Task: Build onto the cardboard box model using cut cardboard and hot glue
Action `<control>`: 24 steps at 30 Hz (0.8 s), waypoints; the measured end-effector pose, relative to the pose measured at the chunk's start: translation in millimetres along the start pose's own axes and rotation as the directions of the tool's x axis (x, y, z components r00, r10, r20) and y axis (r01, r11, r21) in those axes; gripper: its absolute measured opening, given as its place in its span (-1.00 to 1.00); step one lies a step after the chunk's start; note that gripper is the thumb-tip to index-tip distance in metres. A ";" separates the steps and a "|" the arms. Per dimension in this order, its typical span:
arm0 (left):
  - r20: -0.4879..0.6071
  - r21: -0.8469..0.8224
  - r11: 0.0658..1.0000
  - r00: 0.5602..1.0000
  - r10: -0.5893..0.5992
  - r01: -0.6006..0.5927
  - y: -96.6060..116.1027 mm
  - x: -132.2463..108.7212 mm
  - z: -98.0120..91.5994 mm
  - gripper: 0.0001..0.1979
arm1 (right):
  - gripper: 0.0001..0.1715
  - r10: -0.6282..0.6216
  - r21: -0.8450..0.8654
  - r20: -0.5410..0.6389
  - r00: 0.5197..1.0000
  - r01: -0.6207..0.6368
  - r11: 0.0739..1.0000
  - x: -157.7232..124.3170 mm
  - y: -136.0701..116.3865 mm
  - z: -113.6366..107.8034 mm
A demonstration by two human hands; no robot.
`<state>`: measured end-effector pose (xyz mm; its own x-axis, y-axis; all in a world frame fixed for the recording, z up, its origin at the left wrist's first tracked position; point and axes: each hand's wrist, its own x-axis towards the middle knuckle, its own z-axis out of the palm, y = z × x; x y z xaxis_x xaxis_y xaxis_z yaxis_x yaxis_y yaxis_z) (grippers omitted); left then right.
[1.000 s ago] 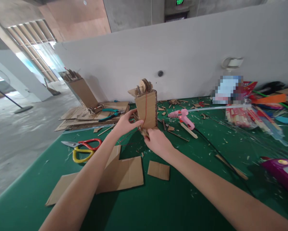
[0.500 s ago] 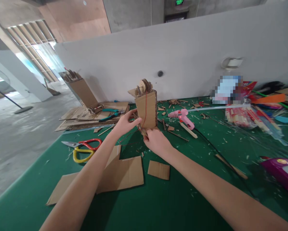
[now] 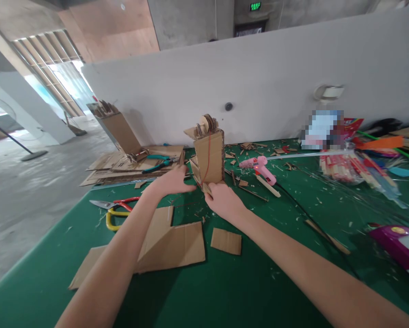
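Observation:
An upright cardboard box model (image 3: 209, 157) stands on the green table, with round cardboard discs (image 3: 208, 123) on top and a red wire (image 3: 209, 159) down its front. My right hand (image 3: 224, 199) is closed on the bottom front edge of this model; part of the grip is hidden. Just left of the model, my left hand (image 3: 172, 182) is apart from it, thumb stretched out and fingers spread. A brown strip (image 3: 181, 158) shows above its fingertips; I cannot tell whether they touch it.
Red-and-yellow scissors (image 3: 114, 213) and teal pliers (image 3: 158, 163) lie left. Cut cardboard (image 3: 177, 248) and a small cardboard piece (image 3: 226, 241) lie in front. A pink glue gun (image 3: 259, 167) with a black cord rests right, near packaged sticks (image 3: 341, 166) and a purple device (image 3: 396, 241).
My left hand has come away from the model's left side, moving left and slightly down. My right hand keeps its hold on the model's lower edge.

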<state>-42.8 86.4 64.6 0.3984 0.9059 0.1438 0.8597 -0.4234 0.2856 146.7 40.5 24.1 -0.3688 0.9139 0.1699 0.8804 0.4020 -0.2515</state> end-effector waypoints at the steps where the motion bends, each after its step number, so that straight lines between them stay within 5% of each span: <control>1: 0.097 0.053 0.999 0.995 -0.017 0.012 1.4 -1.2 2.6 -0.54 | -0.76 0.000 -0.002 0.000 1.000 0.000 1.000 0.0 -0.3 0.0; 3: 0.200 0.108 0.994 0.979 -0.023 0.001 4.4 -2.3 9.5 -0.73 | -0.77 0.001 -0.007 -0.001 1.000 -0.001 1.000 -0.3 -0.7 -0.1; 6: 0.168 0.108 0.994 0.986 -0.003 -0.016 7.4 -1.6 20.4 -0.85 | -0.78 -0.003 -0.011 0.003 1.000 0.003 1.000 -0.6 -1.0 -0.4; 12: 0.094 0.128 0.992 0.996 -0.003 -0.009 3.9 -1.8 28.4 -0.83 | -0.78 0.000 -0.012 0.007 1.000 0.000 1.000 -1.3 -0.9 -0.9; 19: -0.021 0.159 0.983 0.996 -0.086 0.088 -12.6 -4.0 9.8 -0.84 | -0.77 -0.003 -0.004 0.007 1.000 0.003 1.000 -2.0 -0.2 -1.2; 24: 0.075 0.107 0.994 0.997 0.010 -0.018 0.1 -3.4 13.4 -0.76 | -0.76 -0.004 -0.002 0.011 1.000 0.004 1.000 -1.9 -0.3 -1.2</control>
<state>-39.8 83.3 51.5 0.4295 0.8999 0.0754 0.8818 -0.4359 0.1800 147.5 38.6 25.0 -0.3760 0.9127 0.1601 0.8793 0.4060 -0.2490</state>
